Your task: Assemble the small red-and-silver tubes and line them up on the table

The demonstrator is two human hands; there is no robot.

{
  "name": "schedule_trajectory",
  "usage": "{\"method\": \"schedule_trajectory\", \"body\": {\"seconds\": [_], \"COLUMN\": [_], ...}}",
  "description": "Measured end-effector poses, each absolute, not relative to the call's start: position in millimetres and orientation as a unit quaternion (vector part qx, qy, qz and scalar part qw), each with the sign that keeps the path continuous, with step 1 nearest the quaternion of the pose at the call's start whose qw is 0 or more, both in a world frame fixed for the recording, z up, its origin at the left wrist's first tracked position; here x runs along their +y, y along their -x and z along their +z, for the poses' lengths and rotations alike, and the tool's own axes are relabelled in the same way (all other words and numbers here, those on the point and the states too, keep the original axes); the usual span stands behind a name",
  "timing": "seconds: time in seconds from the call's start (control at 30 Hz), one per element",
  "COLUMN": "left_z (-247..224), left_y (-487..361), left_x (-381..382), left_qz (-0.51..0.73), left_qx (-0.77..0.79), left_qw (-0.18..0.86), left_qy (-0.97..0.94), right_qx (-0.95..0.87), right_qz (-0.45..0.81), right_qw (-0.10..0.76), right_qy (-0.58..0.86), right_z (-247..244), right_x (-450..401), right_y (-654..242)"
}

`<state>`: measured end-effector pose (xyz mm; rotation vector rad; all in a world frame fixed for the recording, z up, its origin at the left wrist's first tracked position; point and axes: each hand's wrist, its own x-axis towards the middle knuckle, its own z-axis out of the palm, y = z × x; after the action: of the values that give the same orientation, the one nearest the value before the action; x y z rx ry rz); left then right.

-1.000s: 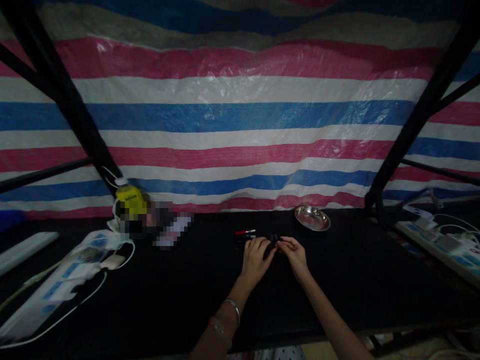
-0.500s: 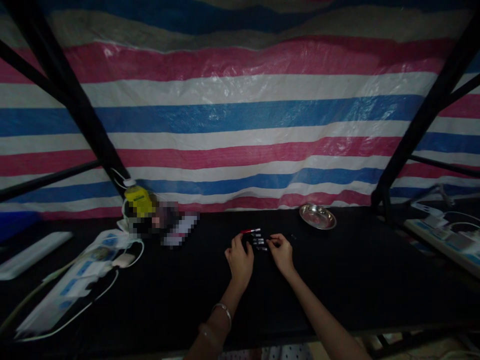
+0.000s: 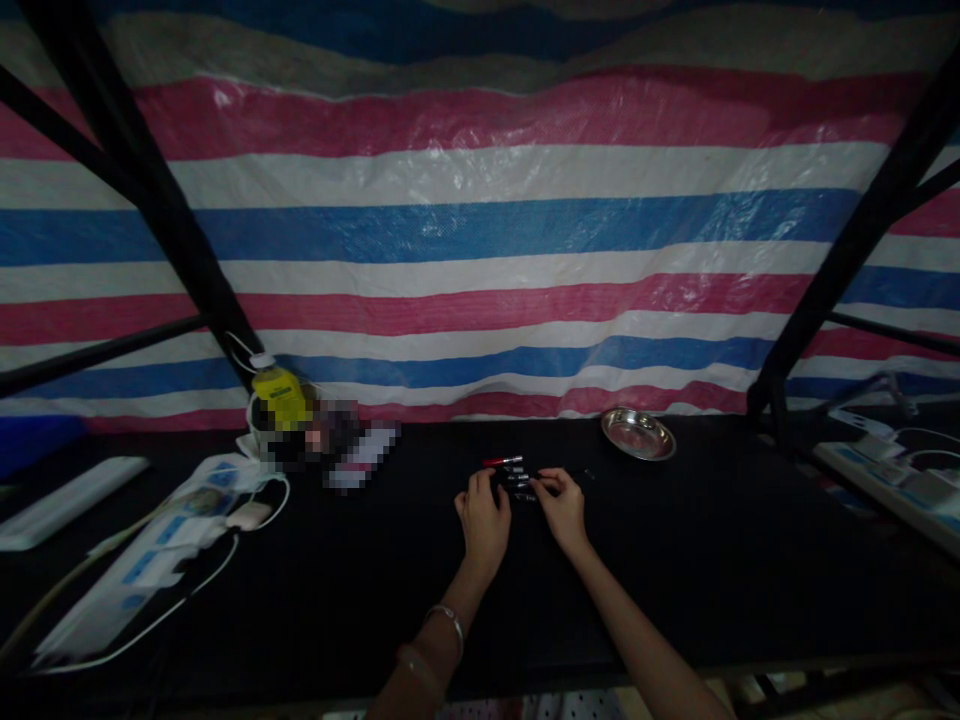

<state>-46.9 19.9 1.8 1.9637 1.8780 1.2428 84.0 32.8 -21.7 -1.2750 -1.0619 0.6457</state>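
Observation:
Several slim, dark, pen-like sticks (image 3: 519,479) with silvery bands lie side by side on the black tabletop, between my hands. A red pen-like stick (image 3: 502,461) with a silvery end lies at the far side of the row. My left hand (image 3: 484,515) curls at the left ends of the sticks, its thumb apart from the bent fingers; whether it grips any is hidden. With thumb and forefinger together, my right hand (image 3: 564,507) pinches a slim dark stick at the right of the row. Low light blurs their exact kind.
A shiny round metal dish (image 3: 638,434) stands at the back right. At the left are a power strip (image 3: 161,550) with cables, a yellow bottle (image 3: 280,394) and a pixelated item. Another power strip (image 3: 892,480) is at the right. Striped sheeting (image 3: 480,230) hangs behind.
My left hand has shifted slightly right and closer to the sticks. My right fingertips have moved a little left, over the row's right end. The view has tilted slightly.

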Motion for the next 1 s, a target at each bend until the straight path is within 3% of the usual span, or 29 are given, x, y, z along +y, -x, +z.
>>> {"method": "schedule_trajectory", "body": {"seconds": [0.2, 0.63, 1.0], "left_z": [1.5, -3.0, -8.3], "left_y": [47.0, 46.4, 49.9], "left_x": [19.5, 22.7, 27.0], "left_qz": [0.412, 0.43, 0.523], "left_qx": [0.631, 0.605, 0.542], "left_qw": [0.079, 0.085, 0.101], "left_qy": [-0.653, -0.665, -0.65], "right_qx": [-0.427, -0.443, -0.433], "right_qz": [0.226, 0.244, 0.239], "right_qw": [0.633, 0.618, 0.685], "right_qy": [0.605, 0.602, 0.534], "right_z": [-25.7, -28.0, -10.6], "right_x": [32.6, 36.1, 24.6], "right_y": [-95.5, -95.3, -81.5]}}
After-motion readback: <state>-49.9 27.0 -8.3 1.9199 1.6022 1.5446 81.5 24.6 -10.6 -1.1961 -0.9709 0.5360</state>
